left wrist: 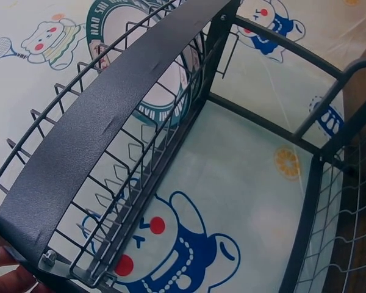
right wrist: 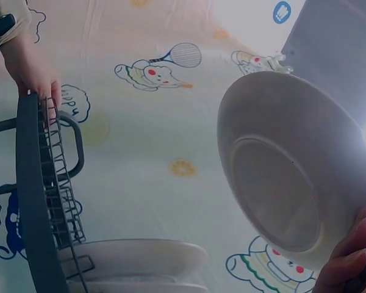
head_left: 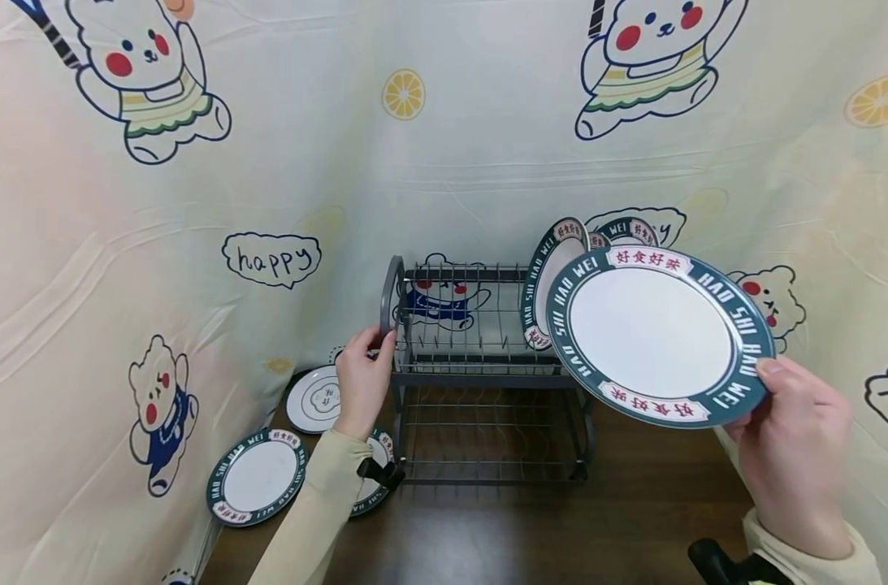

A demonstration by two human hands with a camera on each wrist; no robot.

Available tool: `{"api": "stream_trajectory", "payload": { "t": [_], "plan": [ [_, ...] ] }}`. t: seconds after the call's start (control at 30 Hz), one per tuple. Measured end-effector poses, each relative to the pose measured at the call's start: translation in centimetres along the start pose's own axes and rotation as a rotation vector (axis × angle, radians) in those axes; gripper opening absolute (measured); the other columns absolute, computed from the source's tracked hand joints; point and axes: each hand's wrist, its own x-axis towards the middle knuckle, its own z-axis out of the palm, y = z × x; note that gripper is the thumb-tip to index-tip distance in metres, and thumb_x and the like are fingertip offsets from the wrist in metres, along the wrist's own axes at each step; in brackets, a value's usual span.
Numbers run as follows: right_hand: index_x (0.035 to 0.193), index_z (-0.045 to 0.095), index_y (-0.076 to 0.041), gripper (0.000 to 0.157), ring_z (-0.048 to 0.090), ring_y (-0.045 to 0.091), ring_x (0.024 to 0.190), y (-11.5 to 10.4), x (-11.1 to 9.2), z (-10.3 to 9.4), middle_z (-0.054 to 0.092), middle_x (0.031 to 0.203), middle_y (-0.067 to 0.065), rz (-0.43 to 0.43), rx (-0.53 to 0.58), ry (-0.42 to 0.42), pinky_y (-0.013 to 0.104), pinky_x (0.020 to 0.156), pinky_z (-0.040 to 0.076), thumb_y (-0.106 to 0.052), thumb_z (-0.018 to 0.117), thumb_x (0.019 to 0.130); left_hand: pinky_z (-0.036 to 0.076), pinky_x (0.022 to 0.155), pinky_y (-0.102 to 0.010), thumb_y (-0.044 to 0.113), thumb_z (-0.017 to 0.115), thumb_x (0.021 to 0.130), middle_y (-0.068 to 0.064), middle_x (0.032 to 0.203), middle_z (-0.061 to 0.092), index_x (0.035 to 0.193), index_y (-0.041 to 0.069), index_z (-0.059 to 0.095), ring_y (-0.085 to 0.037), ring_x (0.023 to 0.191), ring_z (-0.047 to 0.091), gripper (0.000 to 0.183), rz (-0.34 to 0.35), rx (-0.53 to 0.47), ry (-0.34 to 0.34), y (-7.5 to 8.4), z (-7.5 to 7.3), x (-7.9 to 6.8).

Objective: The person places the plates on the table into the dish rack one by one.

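A plate [head_left: 651, 333] with a dark green lettered rim and white middle is pinched at its right edge by my right hand [head_left: 802, 447], thumb on the face. Its pale underside [right wrist: 277, 189] shows in the right wrist view. My left hand [head_left: 363, 382] grips the left end of a dark two-tier dish rack [head_left: 480, 379]; fingers [left wrist: 12, 278] wrap its frame at the lower left of the left wrist view. Similar plates [head_left: 542, 280] stand on edge at the right of the upper tier, partly hidden behind the held plate.
Left of the rack, a white-faced plate [head_left: 314, 402], a green-rimmed plate [head_left: 227, 479] and another green-rimmed plate [head_left: 385, 443], partly covered by the left arm, lie on the brown table [head_left: 487, 532]. A cartoon-printed cloth [head_left: 444, 162] hangs behind and along the sides.
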Motion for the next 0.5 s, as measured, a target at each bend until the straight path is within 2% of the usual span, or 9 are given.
{"api": "stream_trajectory", "payload": {
  "t": [0.13,0.5],
  "plan": [
    [0.096,0.074,0.011,0.034,0.046,0.022,0.049,-0.2,0.5,1.2,0.069,0.076,0.013,-0.021,0.012,-0.027,0.029,0.041,0.028,-0.013,0.053,0.108,0.061,0.08,-0.048,0.021,0.065,0.105,-0.016,0.107,0.069,0.114,0.002,0.074,-0.029,0.096,0.067,0.023,-0.004,-0.008,-0.005,0.1,0.0,0.0],
    [0.089,0.072,0.012,0.035,0.041,0.022,0.047,-0.7,1.6,3.9,0.066,0.072,0.013,-0.084,-0.11,-0.015,0.023,0.042,0.037,-0.013,0.054,0.106,0.061,0.077,-0.047,0.022,0.066,0.105,-0.015,0.106,0.07,0.112,0.003,0.074,-0.028,0.095,0.068,0.022,0.002,-0.002,0.002,0.0,0.0,0.0]
  ]
}}
